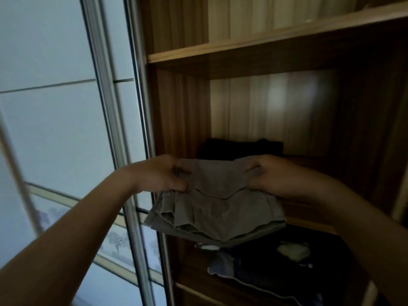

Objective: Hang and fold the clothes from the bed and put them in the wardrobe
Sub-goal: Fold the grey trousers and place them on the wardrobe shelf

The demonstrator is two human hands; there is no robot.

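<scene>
- The left hand (163, 175) and the right hand (271, 175) each grip one upper corner of the folded grey garment (218, 208), with fingers curled round the cloth. The hands are apart, one at each end.
- The garment hangs in the air just in front of the wardrobe's middle shelf (309, 225) and does not rest on it. A dark folded piece (240, 147) lies toward the back of that shelf.
- Only the far edge is gripped, so the near layers sag and fan open at the lower left. Pushed in like this, the fold would likely come undone.
- The drooping lower edge could catch on the shelf's front edge and peel the layers back, or slip down into the jumbled clothes (265, 261) in the compartment below.
- Pushed too deep, the garment may ruck up the dark piece behind it.
- The garment's long axis runs left to right, along the shelf's front edge. The gripped edge points toward the wardrobe's back, and the loose folds point toward the person and downward.
</scene>
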